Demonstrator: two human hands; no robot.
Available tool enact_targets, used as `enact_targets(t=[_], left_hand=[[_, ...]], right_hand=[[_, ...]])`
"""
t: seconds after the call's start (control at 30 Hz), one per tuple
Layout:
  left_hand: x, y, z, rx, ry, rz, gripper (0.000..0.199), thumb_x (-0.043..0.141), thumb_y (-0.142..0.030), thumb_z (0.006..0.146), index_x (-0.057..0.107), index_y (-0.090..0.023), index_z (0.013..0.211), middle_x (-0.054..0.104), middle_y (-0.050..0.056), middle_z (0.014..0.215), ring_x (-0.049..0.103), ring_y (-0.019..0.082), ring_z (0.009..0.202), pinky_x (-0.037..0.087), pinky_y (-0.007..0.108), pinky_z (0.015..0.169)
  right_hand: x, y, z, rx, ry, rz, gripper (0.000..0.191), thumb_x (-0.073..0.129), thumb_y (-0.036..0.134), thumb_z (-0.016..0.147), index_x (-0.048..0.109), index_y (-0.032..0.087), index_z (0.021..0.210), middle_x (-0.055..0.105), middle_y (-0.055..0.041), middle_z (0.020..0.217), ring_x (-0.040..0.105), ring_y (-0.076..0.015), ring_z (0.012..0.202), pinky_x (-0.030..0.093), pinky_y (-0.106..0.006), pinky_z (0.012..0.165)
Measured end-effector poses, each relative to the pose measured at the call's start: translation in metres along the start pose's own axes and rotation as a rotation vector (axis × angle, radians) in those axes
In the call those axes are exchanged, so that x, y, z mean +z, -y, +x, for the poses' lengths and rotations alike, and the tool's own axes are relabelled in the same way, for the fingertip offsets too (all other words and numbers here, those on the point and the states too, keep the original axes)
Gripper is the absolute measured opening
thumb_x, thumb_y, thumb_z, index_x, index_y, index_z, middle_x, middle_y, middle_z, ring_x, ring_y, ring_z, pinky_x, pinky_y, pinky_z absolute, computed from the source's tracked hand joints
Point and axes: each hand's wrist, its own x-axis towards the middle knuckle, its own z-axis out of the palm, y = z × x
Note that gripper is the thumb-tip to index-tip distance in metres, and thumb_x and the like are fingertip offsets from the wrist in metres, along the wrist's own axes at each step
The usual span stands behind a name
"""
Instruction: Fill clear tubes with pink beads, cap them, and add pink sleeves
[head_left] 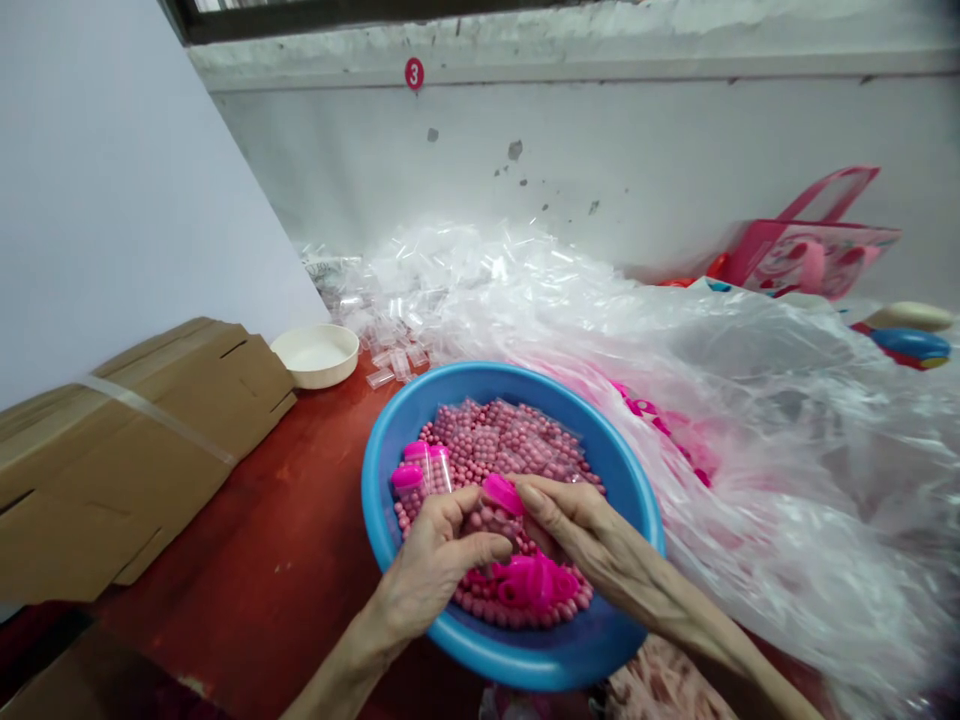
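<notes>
Over a blue basin (382, 440), my two hands meet around a small clear tube of pink beads (491, 522). My left hand (431, 560) is wrapped round the tube's body. My right hand (566, 515) pinches the bright pink cap (504, 494) at the tube's upper end; whether the cap is fully seated I cannot tell. Loose pink beads (480, 605) fill the basin below. Several bead-filled tubes lie there too, some with pink caps (407, 477) at the left. Under my hands is a heap of loose bright pink caps (532, 585).
Empty clear tubes (450, 265) are piled by the wall. Plastic sheeting (795, 440) spreads to the right, with pink pieces under it. A white bowl (315, 357) stands beside flattened cardboard (165, 440) on the red table (300, 520). A pink bag (817, 250) sits at the right.
</notes>
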Motion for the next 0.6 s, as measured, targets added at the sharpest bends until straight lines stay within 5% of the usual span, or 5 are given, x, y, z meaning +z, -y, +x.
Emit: enact_targets(t=[0.17, 0.33, 0.47, 0.6], left_hand=[[-0.003, 0.001, 0.0, -0.07, -0.05, -0.127, 0.017, 0.073, -0.01, 0.061, 0.072, -0.016, 0.077, 0.06, -0.002, 0.066, 0.05, 0.007, 0.061, 0.04, 0.016, 0.057], [-0.004, 0.001, 0.0, -0.066, -0.017, -0.146, 0.022, 0.073, -0.009, 0.063, 0.073, -0.016, 0.084, 0.061, -0.002, 0.07, 0.05, 0.007, 0.063, 0.042, 0.016, 0.06], [-0.005, 0.0, -0.001, -0.047, 0.038, -0.114, 0.024, 0.07, -0.011, 0.068, 0.071, -0.017, 0.092, 0.064, -0.001, 0.072, 0.053, 0.008, 0.063, 0.043, 0.017, 0.06], [-0.005, 0.001, -0.002, -0.044, 0.014, -0.077, 0.015, 0.07, -0.01, 0.066, 0.071, -0.016, 0.08, 0.063, 0.0, 0.07, 0.052, 0.01, 0.064, 0.043, 0.018, 0.06]], right_hand=[[-0.005, 0.005, 0.003, 0.114, 0.017, 0.271, 0.039, 0.036, 0.046, 0.094, 0.045, 0.019, 0.066, 0.042, 0.0051, 0.055, 0.036, -0.0077, 0.047, 0.029, -0.02, 0.044], [-0.005, 0.009, 0.001, 0.08, -0.052, 0.214, 0.04, 0.036, 0.044, 0.094, 0.047, 0.019, 0.065, 0.043, 0.005, 0.053, 0.039, -0.0081, 0.048, 0.035, -0.019, 0.047], [0.002, 0.005, -0.005, 0.015, -0.113, -0.007, 0.03, 0.038, 0.04, 0.094, 0.061, 0.022, 0.094, 0.055, 0.0026, 0.062, 0.049, -0.0103, 0.055, 0.042, -0.02, 0.053], [0.008, -0.007, -0.011, -0.114, -0.079, -0.237, 0.033, 0.035, 0.026, 0.095, 0.056, 0.025, 0.121, 0.069, -0.0016, 0.082, 0.062, -0.0131, 0.067, 0.05, -0.024, 0.066]])
